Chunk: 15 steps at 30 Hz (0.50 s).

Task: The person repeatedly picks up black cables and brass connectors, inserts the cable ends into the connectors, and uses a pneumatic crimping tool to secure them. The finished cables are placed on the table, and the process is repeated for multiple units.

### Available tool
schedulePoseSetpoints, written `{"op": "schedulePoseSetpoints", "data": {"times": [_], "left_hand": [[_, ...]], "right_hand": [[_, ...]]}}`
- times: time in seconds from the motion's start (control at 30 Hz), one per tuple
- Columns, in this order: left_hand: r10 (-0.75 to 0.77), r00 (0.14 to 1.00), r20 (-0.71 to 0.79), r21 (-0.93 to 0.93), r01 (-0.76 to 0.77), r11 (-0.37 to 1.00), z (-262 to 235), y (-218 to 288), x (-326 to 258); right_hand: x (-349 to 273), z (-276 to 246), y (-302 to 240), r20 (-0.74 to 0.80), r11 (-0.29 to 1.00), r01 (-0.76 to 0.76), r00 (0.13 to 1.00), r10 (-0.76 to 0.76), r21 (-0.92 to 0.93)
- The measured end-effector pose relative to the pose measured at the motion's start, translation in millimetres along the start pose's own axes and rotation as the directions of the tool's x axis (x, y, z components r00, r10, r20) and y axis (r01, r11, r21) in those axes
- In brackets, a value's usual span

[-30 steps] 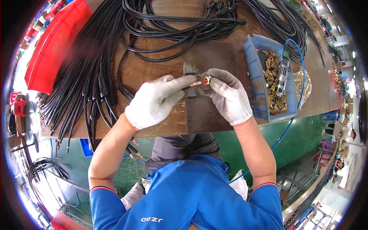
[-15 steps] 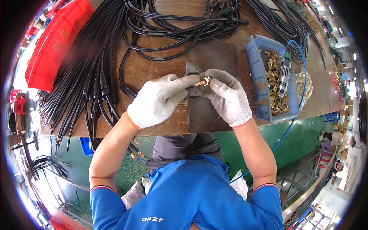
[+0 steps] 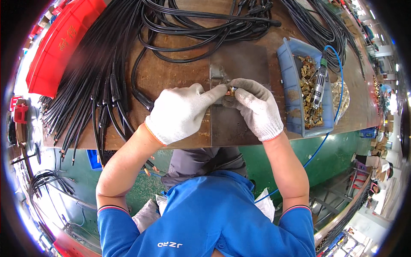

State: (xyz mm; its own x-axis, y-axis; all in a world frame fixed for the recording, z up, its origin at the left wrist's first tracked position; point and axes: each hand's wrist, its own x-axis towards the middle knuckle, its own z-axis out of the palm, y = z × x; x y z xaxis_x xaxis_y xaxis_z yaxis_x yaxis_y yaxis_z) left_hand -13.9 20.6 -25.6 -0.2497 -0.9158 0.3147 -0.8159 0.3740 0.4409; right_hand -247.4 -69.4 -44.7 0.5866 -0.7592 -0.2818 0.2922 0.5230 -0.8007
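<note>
Both hands wear white knit gloves and meet above the dark metal plate point(image 3: 231, 124) at the middle of the bench. My left hand point(image 3: 182, 112) is closed on a black cable point(image 3: 142, 99), which runs in from beyond its wrist. My right hand point(image 3: 259, 107) pinches a small shiny metal fitting point(image 3: 233, 90) between thumb and fingers. The cable's copper end meets the fitting at the fingertips. Gloves hide most of both parts, so how deep the copper sits in the fitting cannot be seen.
To the right stands a blue bin point(image 3: 291, 85) of brass fittings point(image 3: 309, 70), with an air tool point(image 3: 318, 88) on a blue hose lying across it. Black cables point(image 3: 85, 81) cover the left of the bench, beside a red bin point(image 3: 60, 43). More coiled cables point(image 3: 192, 32) lie at the far side.
The left hand has moved slightly right toward the right hand. The bare copper end that showed between them is now mostly hidden at the fitting.
</note>
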Motion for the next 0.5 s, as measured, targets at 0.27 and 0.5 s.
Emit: {"op": "schedulePoseSetpoints", "data": {"times": [0.27,0.5], "left_hand": [[-0.066,0.997,-0.047,-0.164,0.058,0.985,9,-13,-5],[-0.161,0.987,-0.015,-0.091,0.159,0.983,5,-18,-1]], "right_hand": [[1,14,-12,0.094,0.715,0.179,0.983,-0.158,-0.675],[19,21,-16,0.295,0.228,0.376,0.9,-0.321,-0.898]]}}
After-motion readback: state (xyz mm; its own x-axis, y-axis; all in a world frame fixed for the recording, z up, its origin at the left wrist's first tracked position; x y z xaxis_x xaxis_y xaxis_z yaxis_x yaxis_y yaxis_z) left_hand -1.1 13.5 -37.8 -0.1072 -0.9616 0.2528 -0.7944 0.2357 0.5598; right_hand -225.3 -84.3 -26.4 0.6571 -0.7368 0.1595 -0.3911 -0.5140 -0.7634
